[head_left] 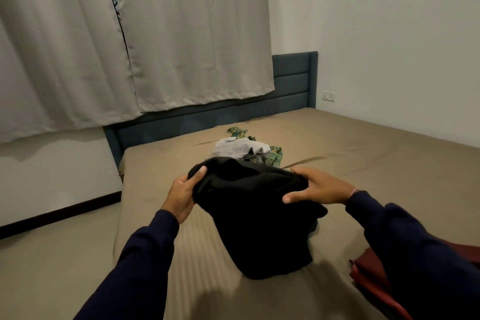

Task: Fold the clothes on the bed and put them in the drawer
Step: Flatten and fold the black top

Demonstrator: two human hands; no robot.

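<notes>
Tan sheeting covers the bed [376, 163], which fills the lower and middle part of the head view, smooth but for a few shallow creases. Nearest the camera, two dark navy sleeves reach forward over the mattress. At the lower right edge a folded maroon cloth [371, 275] lies on the sheet, partly hidden behind the right sleeve.

Between the arms hangs a black garment [254, 221], bunched at the top and drooping so that its lower end rests on the bed. The left hand [183, 195] grips the garment's upper left edge, thumb curled over the top of the fabric and the fingers hidden behind it. The right hand [320, 188] holds the upper right edge, thumb pressed along the front and the fingers curved round the back; a thin pinkish band shows at that wrist.

Just beyond the black garment, a small heap of unfolded clothes sits on the sheet: a grey garment [233, 149] on top, and a green patterned cloth [274, 156] showing behind it and to its right.

Farther back stands a dark blue padded headboard [293, 86]. Pale grey curtains [181, 34] hang over its left part. On the white wall to the right is a wall socket [328, 96].
</notes>
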